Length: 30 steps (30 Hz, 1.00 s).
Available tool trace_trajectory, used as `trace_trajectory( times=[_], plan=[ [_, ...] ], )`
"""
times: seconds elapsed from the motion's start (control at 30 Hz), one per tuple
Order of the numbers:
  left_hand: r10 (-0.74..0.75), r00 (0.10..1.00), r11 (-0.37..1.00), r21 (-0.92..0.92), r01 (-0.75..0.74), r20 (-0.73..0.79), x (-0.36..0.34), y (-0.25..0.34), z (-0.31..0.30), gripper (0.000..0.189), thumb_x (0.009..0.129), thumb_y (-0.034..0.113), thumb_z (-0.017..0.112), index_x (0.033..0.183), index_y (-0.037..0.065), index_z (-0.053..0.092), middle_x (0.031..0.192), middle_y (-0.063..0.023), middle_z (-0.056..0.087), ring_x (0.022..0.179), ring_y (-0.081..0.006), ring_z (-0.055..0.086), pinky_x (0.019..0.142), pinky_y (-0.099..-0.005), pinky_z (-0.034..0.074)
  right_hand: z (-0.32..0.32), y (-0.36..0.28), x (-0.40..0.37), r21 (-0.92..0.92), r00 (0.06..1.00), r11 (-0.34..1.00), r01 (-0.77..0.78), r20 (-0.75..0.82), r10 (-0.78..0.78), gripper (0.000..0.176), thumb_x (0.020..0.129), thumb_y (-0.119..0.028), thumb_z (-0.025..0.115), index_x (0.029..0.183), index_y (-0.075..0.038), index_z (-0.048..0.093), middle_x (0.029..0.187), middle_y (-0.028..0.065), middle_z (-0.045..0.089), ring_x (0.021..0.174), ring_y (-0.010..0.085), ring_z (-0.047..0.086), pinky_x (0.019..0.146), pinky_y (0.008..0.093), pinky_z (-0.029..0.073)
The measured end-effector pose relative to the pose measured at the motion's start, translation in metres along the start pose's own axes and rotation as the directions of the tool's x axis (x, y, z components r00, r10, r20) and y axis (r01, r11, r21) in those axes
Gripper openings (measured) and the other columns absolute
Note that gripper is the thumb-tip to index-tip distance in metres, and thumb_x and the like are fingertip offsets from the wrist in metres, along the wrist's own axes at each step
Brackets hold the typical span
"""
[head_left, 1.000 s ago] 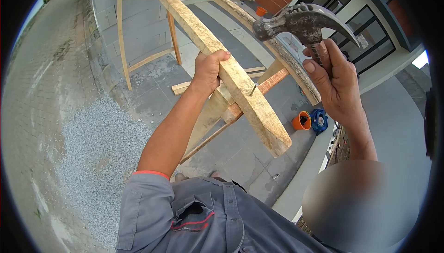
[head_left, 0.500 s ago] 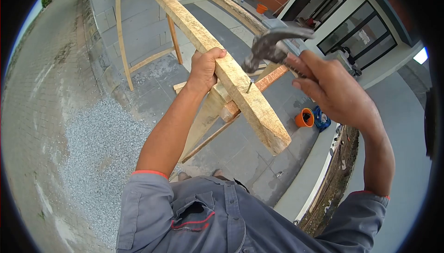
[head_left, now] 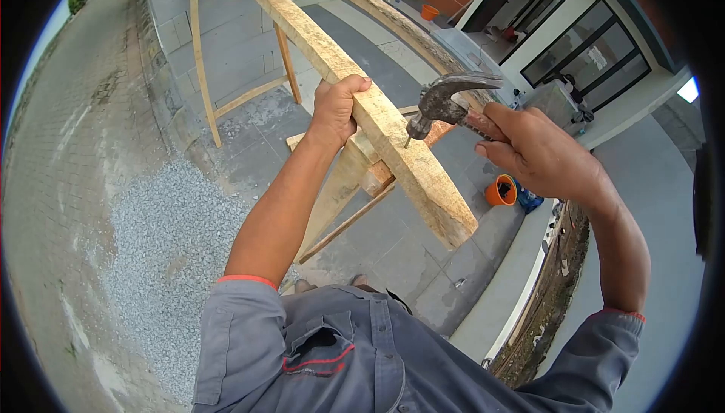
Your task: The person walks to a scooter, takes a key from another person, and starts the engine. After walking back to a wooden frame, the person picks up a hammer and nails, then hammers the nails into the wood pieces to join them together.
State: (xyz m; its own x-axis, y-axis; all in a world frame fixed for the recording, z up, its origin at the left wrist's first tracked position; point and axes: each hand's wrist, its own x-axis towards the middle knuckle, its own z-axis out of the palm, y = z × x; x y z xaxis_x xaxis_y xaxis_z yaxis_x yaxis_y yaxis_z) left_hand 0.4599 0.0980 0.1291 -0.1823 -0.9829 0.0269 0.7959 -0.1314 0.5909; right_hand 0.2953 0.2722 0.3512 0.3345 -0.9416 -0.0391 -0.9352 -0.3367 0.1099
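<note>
- The beam (head_left: 381, 115) runs from the upper left to the right of centre of the frame; the left hand (head_left: 335, 109) clasps it at mid-frame, thumb over its top face, the other fingers mostly hidden.
- The right hand (head_left: 540, 145), right of centre, has its grip wrapped around the handle of the hammer (head_left: 445, 102), whose head is above the beam, claw towards the upper right.
- The nail (head_left: 408, 143) stands partly out of the beam's top face, down and to the right of the left grip; the hammer's face is right at its top, though whether they touch I cannot tell.
- Counted: one hammer, one nail, two long beams, the second beam (head_left: 411, 34) lying up and to the right of the first.
- Beneath the held beam, a reddish crosspiece (head_left: 439, 133) pokes out on both sides.
- Two orange buckets show, one (head_left: 501, 191) right of centre beside a blue bag (head_left: 529, 198), the other (head_left: 430, 12) at upper right of centre.
- Grey floor tiles (head_left: 393, 247) spread below; gravel (head_left: 177, 254) is heaped at lower left, a block wall (head_left: 219, 35) stands at upper left, and a building with dark-framed windows (head_left: 585, 47) fills the upper right.
</note>
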Motion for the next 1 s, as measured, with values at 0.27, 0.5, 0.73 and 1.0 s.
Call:
trace_trajectory(
  times=[0.27,0.5,0.73,1.0],
  plan=[
    [-0.017,1.0,1.0,-0.007,0.017,-0.005,0.001,0.002,0.002,0.025,0.081,0.003,0.066,0.104,-0.005,0.057,0.092,-0.0137,0.062,0.081,-0.0229,0.067,0.074,-0.0388,0.059,-0.102,0.085,-0.015,0.605,0.735,0.773,0.188,-0.609,0.297,0.036,0.104,-0.038,0.05,0.091,-0.005,0.055,0.06,-0.0032,0.045,0.051,0.0067,0.052,0.041,0.0203,0.044],
    [0.002,1.0,1.0,-0.009,-0.002,0.014,0.004,0.003,-0.003,0.028,0.081,0.004,0.067,0.105,-0.005,0.057,0.093,-0.0137,0.062,0.081,-0.0233,0.067,0.075,-0.0394,0.059,-0.003,-0.004,-0.004,0.212,0.994,0.976,0.058,-0.101,-0.037,0.031,0.1,-0.028,0.061,0.084,-0.002,0.055,0.056,0.0033,0.043,0.052,0.0162,0.054,0.056,0.0336,0.042],
    [0.003,1.0,1.0,-0.012,-0.003,0.028,0.004,0.001,-0.003,0.028,0.083,0.006,0.066,0.106,-0.006,0.056,0.092,-0.0145,0.062,0.081,-0.0242,0.066,0.076,-0.04,0.059,-0.088,0.041,-0.016,0.453,0.639,0.872,0.186,-0.73,0.243,0.054,0.104,-0.049,0.041,0.11,0.002,0.058,0.06,-0.0013,0.04,0.055,0.0085,0.049,0.05,0.0224,0.041],
    [0.032,0.999,0.999,-0.023,-0.031,0.033,0.008,0.001,-0.003,0.025,0.083,0.004,0.065,0.104,-0.007,0.057,0.095,-0.0145,0.063,0.084,-0.0237,0.067,0.077,-0.0395,0.059,-0.002,0.001,-0.004,0.264,0.98,0.957,0.121,0.124,-0.158,0.029,0.097,-0.029,0.065,0.088,-0.003,0.056,0.066,0.0076,0.055,0.051,0.0132,0.048,0.049,0.0369,0.035]
  ],
)
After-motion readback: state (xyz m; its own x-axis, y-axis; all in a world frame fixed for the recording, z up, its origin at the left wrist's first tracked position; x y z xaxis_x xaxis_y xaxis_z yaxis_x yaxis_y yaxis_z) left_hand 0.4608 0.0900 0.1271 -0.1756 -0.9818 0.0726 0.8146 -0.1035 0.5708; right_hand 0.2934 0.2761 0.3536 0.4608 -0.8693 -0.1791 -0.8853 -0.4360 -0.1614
